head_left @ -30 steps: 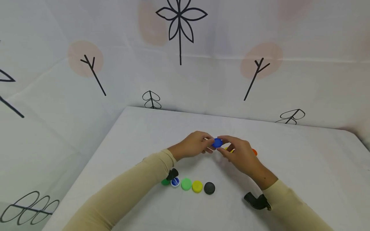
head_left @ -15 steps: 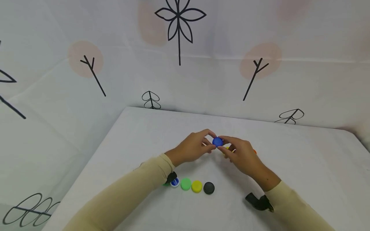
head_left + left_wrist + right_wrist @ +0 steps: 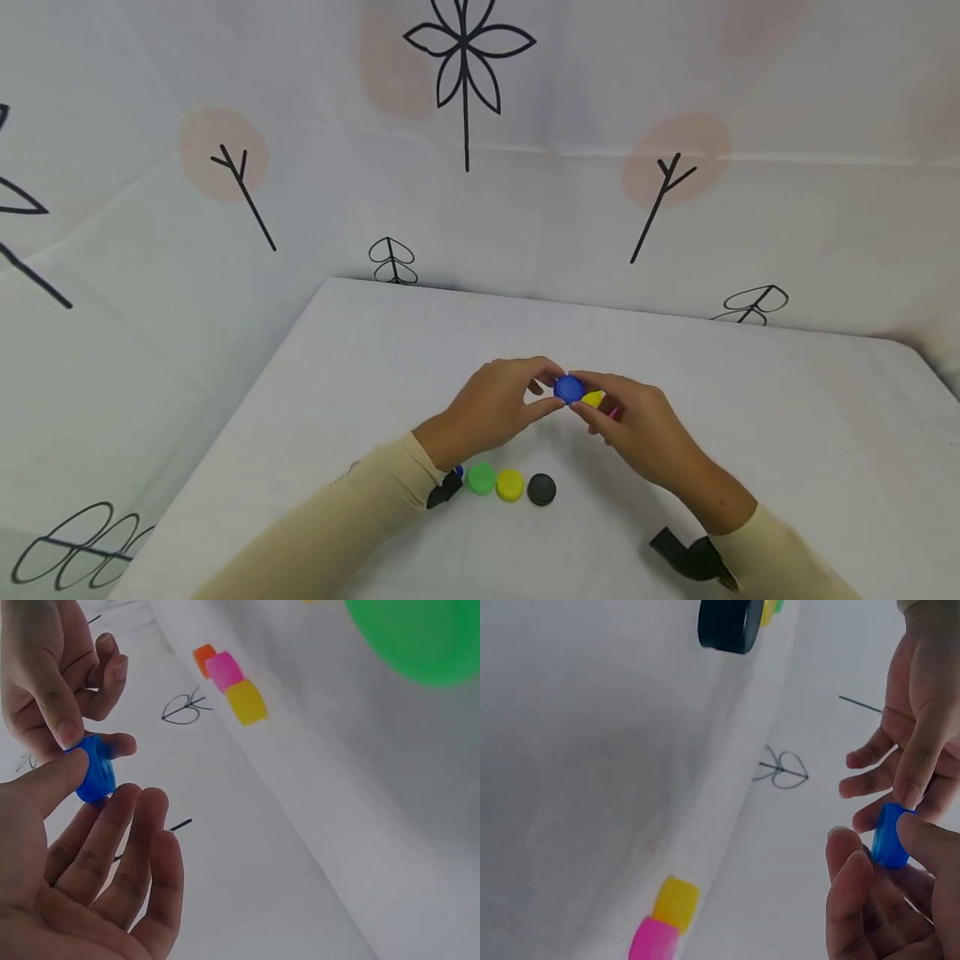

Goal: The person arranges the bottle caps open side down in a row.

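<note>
A blue bottle cap (image 3: 569,389) is held above the white table between my two hands. My left hand (image 3: 491,408) pinches its left side between thumb and fingertip. From the right, my right hand (image 3: 645,429) also pinches the cap by thumb and fingertip. In the left wrist view the blue cap (image 3: 96,771) shows its hollow side, with thumbs and fingers of both hands on it. A yellow cap (image 3: 592,399) and a pink cap (image 3: 614,413) lie partly hidden behind my right hand. The left wrist view also shows an orange cap (image 3: 203,660) beside them.
Nearer me on the white table (image 3: 390,333) is a row: a light green cap (image 3: 482,479), a yellow cap (image 3: 510,485) and a black cap (image 3: 542,490). A blue-and-white cap (image 3: 459,472) is mostly covered by my left wrist's black mount (image 3: 446,490). Patterned cloth (image 3: 525,225) stands behind.
Both hands have come down slightly toward me with the blue cap. The cap's face has turned more to the camera. My left forearm now covers the dark green cap.
</note>
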The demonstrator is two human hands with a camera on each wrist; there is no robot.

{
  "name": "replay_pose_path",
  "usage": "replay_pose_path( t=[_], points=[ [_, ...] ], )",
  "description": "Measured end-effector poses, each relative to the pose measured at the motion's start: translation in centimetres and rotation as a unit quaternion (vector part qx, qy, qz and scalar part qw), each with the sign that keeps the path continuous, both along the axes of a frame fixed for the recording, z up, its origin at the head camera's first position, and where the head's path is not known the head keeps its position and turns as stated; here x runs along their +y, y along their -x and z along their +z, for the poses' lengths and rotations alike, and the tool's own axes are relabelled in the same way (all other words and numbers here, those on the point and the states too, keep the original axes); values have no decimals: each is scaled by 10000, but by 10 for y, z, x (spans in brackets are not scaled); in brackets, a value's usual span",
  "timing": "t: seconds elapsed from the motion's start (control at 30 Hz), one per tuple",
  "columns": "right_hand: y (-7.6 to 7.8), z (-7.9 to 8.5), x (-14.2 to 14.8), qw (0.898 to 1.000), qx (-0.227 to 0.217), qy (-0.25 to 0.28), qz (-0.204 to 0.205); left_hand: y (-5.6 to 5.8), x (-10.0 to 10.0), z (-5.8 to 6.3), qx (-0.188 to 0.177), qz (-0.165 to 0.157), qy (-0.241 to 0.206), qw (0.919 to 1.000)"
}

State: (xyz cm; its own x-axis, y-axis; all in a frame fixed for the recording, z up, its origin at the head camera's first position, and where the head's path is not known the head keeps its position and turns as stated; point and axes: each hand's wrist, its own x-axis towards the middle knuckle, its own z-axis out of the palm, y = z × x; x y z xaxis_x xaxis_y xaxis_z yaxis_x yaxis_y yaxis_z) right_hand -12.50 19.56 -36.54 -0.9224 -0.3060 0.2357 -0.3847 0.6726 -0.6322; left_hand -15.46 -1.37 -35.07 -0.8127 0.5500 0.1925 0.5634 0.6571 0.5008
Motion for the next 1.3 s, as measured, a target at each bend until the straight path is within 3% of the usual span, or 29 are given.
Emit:
replay_pose_path(
  t=[0.3,0.57,0.73,1.03,1.3],
  points=[
    [-18,-2,7,9990,348,125,256,-19,0,-3,357,-134,-103,9992],
    [-28,-5,10,9995,249,-168,-25,-32,5,-5,-45,8,106,9999],
    [-33,-11,13,9999,53,-50,-72,-39,8,-6,-82,12,272,9996],
    [-36,-21,19,9990,87,188,402,-43,9,-14,-312,-168,426,9985],
    [-31,-27,22,9957,-506,108,771,-42,10,-23,-234,-273,712,9968]
  ],
)
